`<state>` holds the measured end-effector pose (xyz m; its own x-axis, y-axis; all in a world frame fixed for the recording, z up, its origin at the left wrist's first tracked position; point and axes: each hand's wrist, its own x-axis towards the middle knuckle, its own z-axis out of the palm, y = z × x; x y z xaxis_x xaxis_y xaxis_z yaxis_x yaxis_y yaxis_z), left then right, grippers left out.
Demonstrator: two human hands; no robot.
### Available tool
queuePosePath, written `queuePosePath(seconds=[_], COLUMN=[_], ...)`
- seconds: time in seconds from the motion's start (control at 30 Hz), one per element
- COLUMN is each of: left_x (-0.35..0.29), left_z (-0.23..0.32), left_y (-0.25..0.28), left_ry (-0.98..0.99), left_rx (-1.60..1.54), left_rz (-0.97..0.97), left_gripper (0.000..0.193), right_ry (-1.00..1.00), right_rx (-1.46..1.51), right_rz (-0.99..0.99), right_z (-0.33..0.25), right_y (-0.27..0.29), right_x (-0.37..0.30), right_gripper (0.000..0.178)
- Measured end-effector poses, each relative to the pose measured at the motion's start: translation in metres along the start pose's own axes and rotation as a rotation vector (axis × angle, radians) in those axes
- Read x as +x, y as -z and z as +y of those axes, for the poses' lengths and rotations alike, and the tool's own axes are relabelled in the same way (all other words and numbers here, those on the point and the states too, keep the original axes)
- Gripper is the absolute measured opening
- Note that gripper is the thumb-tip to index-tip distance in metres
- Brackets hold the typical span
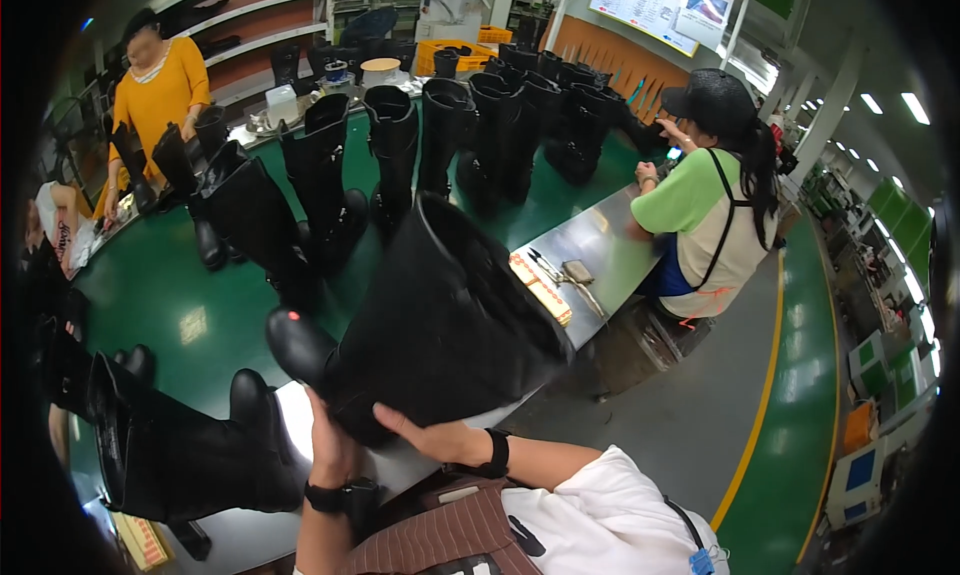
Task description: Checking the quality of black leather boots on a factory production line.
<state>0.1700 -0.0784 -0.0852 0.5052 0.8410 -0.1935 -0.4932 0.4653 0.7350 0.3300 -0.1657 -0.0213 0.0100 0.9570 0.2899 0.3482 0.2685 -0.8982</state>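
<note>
A tall black boot (430,315) is held tilted in front of me, its toe to the left and its wide shaft opening up and to the right. A small red mark (293,316) shows on the toe. My left hand (330,440) grips the foot from below, fingers partly hidden behind it. My right hand (430,437) is closed around the heel and ankle, thumb on the near side, other fingers hidden under the boot. Left of my hands, another black boot (190,455) lies on the bench.
Several black boots (325,165) stand along the green table (200,320). Hand tools (565,275) and a yellow-and-white card (540,287) lie on the metal ledge at right. One person in green (700,195) sits beyond it; another in orange (160,85) works at far left.
</note>
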Motion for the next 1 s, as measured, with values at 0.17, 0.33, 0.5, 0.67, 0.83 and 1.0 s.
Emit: queuePosePath(seconds=[0.17,0.33,0.5,0.67,0.83,1.0], left_x=[-0.101,-0.165,-0.153,-0.126,-0.119,-0.114], left_z=[0.027,0.06,0.071,0.079,0.108,0.16], left_y=[0.028,0.055,0.022,-0.005,0.01,0.037], left_ry=[-0.59,-1.439,-0.932,-0.838,-1.101,-1.096], left_rx=[0.965,1.627,1.441,0.865,1.01,1.051], left_rz=[0.365,0.899,0.537,0.557,0.79,0.991], left_gripper=[0.051,0.052,0.089,0.044,0.024,0.024], right_ry=[-0.179,0.248,0.204,0.315,-0.06,-0.116], right_rx=[0.258,0.049,0.148,0.09,0.113,-0.142], right_rz=[0.064,0.16,-0.071,-0.453,-0.104,0.086], right_z=[0.012,0.0,-0.037,-0.045,-0.009,0.019], right_y=[-0.019,-0.047,-0.094,-0.084,-0.038,0.003], right_x=[0.012,0.021,0.033,0.034,0.017,-0.027], right_gripper=[0.05,0.064,0.074,0.077,0.03,0.013])
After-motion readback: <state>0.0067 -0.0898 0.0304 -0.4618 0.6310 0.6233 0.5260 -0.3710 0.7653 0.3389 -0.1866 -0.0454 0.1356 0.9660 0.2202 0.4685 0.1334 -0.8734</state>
